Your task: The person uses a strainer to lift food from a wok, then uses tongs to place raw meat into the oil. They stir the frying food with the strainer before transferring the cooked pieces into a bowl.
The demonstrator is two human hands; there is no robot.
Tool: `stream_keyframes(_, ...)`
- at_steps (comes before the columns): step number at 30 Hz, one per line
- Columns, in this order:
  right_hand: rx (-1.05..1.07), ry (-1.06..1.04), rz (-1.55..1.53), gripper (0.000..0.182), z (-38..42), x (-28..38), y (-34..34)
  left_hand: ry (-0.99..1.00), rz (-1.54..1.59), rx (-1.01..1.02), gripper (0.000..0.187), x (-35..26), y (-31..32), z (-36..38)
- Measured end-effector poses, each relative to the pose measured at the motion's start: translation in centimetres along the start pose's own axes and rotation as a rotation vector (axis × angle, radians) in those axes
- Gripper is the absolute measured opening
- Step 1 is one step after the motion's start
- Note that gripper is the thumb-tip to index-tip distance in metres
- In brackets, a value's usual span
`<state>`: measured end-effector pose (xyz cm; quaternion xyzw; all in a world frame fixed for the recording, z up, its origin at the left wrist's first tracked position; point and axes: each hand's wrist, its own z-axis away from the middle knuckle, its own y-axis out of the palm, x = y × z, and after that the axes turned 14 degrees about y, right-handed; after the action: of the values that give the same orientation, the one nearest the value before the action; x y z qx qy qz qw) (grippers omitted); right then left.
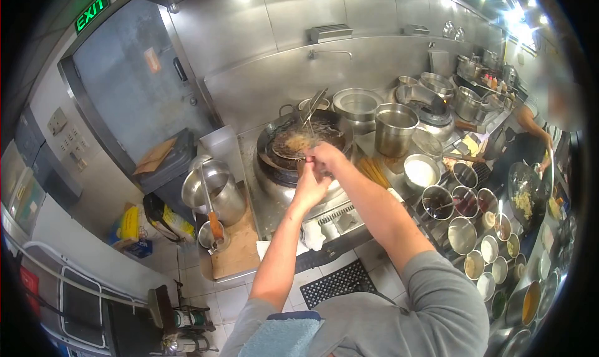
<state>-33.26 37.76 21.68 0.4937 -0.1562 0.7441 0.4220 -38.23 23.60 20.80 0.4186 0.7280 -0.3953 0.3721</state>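
A dark wok sits on the range in front of me, with dark bubbling liquid in it. Over its near side is a round strainer with golden-brown bits of food in it. My left hand is wrapped round the strainer's handle at the wok's near rim. Just above and to the right, my right hand is closed and slightly blurred, close against the left; what its fingers hold is hidden. A long metal utensil slants up from the wok's far side.
A tall steel pot and a wide steel pan stand right of the wok. At left is a stockpot with a ladle. Several seasoning containers fill the right side. Another person's arm is near a second wok.
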Motion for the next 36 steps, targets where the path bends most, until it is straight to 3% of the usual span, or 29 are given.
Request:
stream_keyframes(3, 0.038, -0.033, -0.021, 0.014, -0.2, 0.7, -3.5, 0.151, -0.078, 0.027, 0.047, 0.4, -0.1, 1.1)
stream_keyframes(5, 0.055, -0.085, 0.058, 0.015, -0.2, 1.8, -5.8, 0.177, -0.200, -0.213, 0.042, 0.0, -1.2, 1.8)
stream_keyframes(7, 0.106, -0.141, 0.025, 0.017, 0.1, 3.4, -6.7, 0.061, -0.239, -0.505, 0.045, 4.9, -1.6, 1.6)
stream_keyframes(8, 0.146, -0.171, -0.050, 0.018, 1.3, 4.4, -6.7, -0.071, 0.016, -0.555, 0.052, 5.2, -1.0, 1.2)
stream_keyframes(10, 0.218, -0.216, -0.161, 0.024, 1.7, 4.0, -7.3, -0.535, 0.856, -0.526, 0.053, 5.1, -1.1, 0.2)
stream_keyframes(11, 0.028, -0.213, 0.044, 0.025, 2.1, 2.8, -7.8, -0.757, 1.275, -0.481, 0.054, 4.9, -1.4, -0.5)
stream_keyframes(13, -0.352, -0.215, 0.460, 0.029, 3.1, 0.1, -9.0, -0.658, 1.562, -0.449, 0.036, 7.0, -1.1, -2.2)
stream_keyframes(15, -0.725, -0.406, 0.700, 0.032, 1.4, -1.7, -11.0, -0.602, 1.808, -0.381, 0.024, 12.5, -1.3, -3.8)
stream_keyframes(16, -0.691, -0.401, 0.688, 0.031, 1.4, -2.5, -11.3, -0.582, 1.772, -0.388, 0.011, 11.0, -1.5, -3.7)
stream_keyframes(18, -0.628, -0.396, 0.645, 0.029, 1.2, -3.3, -11.2, -0.624, 1.702, -0.361, 0.012, 10.7, -1.9, -2.9)
stream_keyframes(21, -0.435, -0.209, 0.542, 0.021, -0.2, -2.7, -10.1, -0.644, 1.579, -0.315, 0.014, 9.6, -2.0, -3.3)
stream_keyframes(23, -0.232, -0.046, 0.272, 0.006, 0.2, -1.9, -8.4, -0.619, 1.504, -0.317, 0.014, 10.0, -1.9, -3.5)
stream_keyframes(25, -0.250, -0.012, 0.269, 0.006, -0.7, -1.9, -6.7, -0.610, 1.387, -0.334, 0.012, 8.8, -1.8, -3.2)
stream_keyframes(30, -0.195, -0.411, 0.710, 0.013, -9.7, -7.2, -9.0, -0.632, 1.037, -0.319, 0.008, 9.8, -2.4, -1.9)
stream_keyframes(32, -0.378, -0.020, 0.326, 0.010, 0.2, -2.4, -3.9, -0.579, 0.886, -0.233, 0.011, 10.0, -3.0, -2.8)
stream_keyframes(35, -0.209, 0.004, 0.318, 0.013, -2.1, -4.1, -5.2, -0.557, 0.645, -0.164, 0.013, 10.1, -3.5, -1.2)
stream_keyframes(36, -0.241, -0.079, 0.456, 0.013, -2.9, -3.8, -5.8, -0.555, 0.620, -0.155, 0.013, 9.8, -3.7, -1.3)
